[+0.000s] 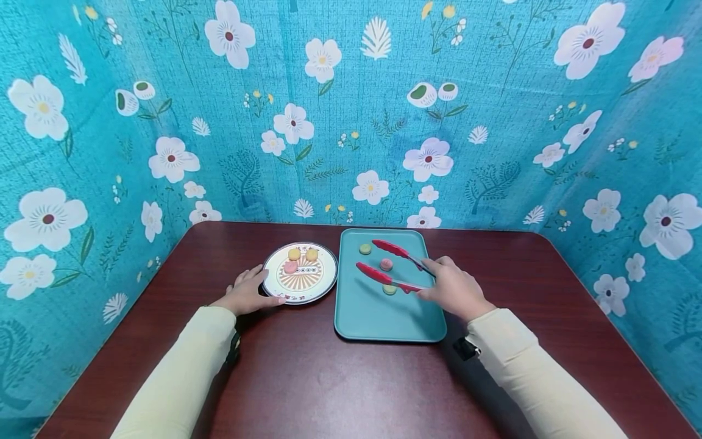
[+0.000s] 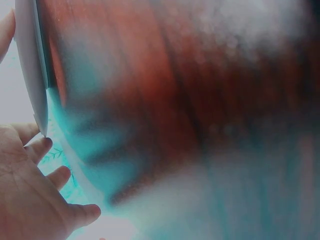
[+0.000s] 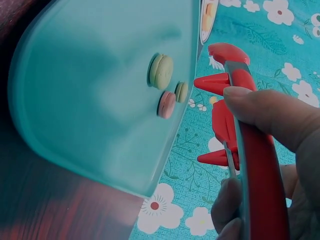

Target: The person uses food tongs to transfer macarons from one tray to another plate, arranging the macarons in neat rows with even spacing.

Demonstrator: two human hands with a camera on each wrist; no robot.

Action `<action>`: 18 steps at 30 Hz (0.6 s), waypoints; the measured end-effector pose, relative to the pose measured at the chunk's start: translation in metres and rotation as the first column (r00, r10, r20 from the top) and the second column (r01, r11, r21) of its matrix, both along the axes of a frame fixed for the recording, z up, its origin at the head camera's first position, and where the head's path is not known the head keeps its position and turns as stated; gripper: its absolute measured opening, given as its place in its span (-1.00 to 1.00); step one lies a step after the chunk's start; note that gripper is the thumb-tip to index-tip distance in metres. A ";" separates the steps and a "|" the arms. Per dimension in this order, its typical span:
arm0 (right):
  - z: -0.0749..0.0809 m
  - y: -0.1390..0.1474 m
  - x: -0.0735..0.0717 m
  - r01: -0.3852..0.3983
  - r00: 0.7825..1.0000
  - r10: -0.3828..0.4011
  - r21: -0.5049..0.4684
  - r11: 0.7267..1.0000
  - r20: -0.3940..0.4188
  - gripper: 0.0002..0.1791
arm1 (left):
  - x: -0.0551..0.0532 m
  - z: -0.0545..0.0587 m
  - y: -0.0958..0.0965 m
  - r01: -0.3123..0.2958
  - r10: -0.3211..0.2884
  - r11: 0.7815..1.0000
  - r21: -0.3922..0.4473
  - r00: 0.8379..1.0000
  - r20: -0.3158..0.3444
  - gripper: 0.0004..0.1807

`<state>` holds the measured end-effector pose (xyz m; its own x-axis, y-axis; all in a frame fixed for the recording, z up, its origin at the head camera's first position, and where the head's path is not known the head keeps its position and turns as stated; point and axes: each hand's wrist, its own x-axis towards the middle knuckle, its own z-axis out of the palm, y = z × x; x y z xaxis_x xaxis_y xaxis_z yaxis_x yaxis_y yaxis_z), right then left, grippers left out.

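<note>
My left hand (image 1: 247,292) rests at the left rim of a round white plate (image 1: 323,286), thumb at its near edge and fingers spread; in the left wrist view fingertips touch the plate's edge (image 2: 31,65). On the plate sit two yellow macarons (image 1: 294,254) and a pink macaron (image 1: 290,267). My right hand (image 1: 455,288) grips red-tipped tongs (image 1: 378,273), their arms spread apart above a teal tray (image 1: 384,323). Nothing is between the tong tips. The tray bears a pink macaron (image 3: 167,105) and two green macarons (image 3: 163,72).
The plate and tray stand side by side on a dark reddish-brown table (image 1: 296,378). Blue flowered cloth (image 1: 351,122) hangs behind the table and along both sides. A dark band (image 1: 466,349) is on the right wrist.
</note>
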<state>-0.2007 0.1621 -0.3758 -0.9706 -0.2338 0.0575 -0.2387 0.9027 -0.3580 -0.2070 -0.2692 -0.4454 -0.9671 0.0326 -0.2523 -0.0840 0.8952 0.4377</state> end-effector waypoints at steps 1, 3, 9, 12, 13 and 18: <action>0.000 0.001 0.000 0.000 1.000 0.000 0.003 1.000 -0.003 -0.08 | 0.000 0.000 0.000 -0.001 0.001 1.000 -0.001 1.000 0.003 0.25; 0.000 0.002 0.000 0.002 1.000 -0.002 0.004 1.000 -0.003 -0.08 | 0.000 0.001 0.001 -0.004 0.004 1.000 0.000 1.000 0.011 0.24; -0.002 0.007 -0.001 0.008 1.000 -0.008 0.000 1.000 0.012 -0.08 | 0.001 0.002 0.001 -0.002 0.002 1.000 -0.002 1.000 0.010 0.24; -0.004 0.009 -0.002 0.009 1.000 -0.009 0.002 1.000 0.015 -0.08 | 0.001 0.001 0.001 0.000 0.000 1.000 -0.005 1.000 0.008 0.24; -0.004 0.010 -0.002 0.009 1.000 -0.009 0.003 1.000 0.015 -0.08 | 0.001 0.001 0.001 -0.001 0.001 1.000 -0.003 1.000 0.008 0.24; -0.004 0.014 -0.003 0.012 1.000 -0.012 0.009 1.000 0.012 -0.09 | 0.000 0.000 0.001 -0.007 0.007 1.000 -0.001 1.000 0.014 0.25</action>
